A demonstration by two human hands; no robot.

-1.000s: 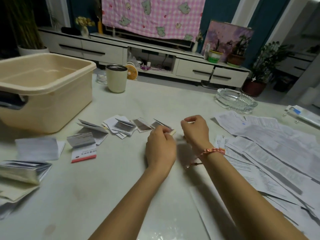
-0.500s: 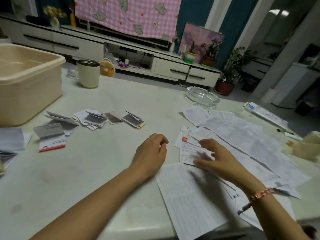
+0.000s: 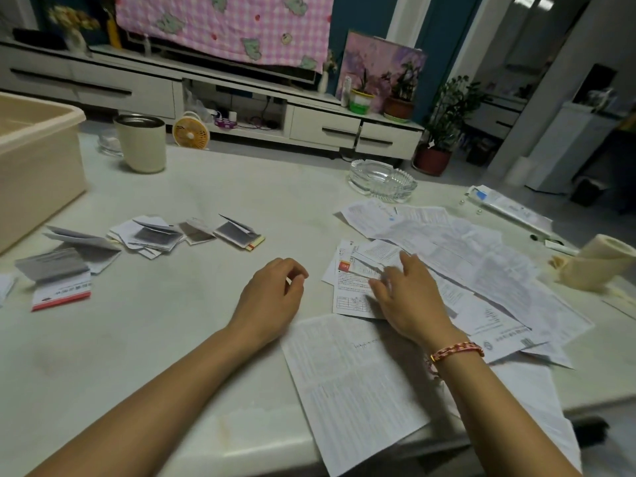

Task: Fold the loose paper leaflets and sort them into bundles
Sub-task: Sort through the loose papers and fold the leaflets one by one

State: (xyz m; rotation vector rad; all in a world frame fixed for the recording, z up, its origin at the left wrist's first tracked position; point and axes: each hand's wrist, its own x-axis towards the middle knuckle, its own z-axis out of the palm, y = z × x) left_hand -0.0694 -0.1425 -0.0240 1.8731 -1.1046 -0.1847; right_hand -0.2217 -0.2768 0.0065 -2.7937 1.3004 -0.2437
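On the pale marble table [image 3: 155, 339], both hands lay at the loose white printed leaflets [image 3: 464, 256].
The right hand [image 3: 409, 297] pressed spread fingers on the small sheets. The left hand [image 3: 272, 297] rested loosely curled and empty, with bare tabletop between it and the small folded leaflet bundles [image 3: 155, 235]. One large printed sheet [image 3: 354, 383] overhung the near edge. A second before, both hands were at the bundles.

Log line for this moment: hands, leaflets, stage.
left hand: loosely curled, empty | right hand: fingers spread on unfolded leaflets | folded leaflets: row at left | stage: likely picking next sheet
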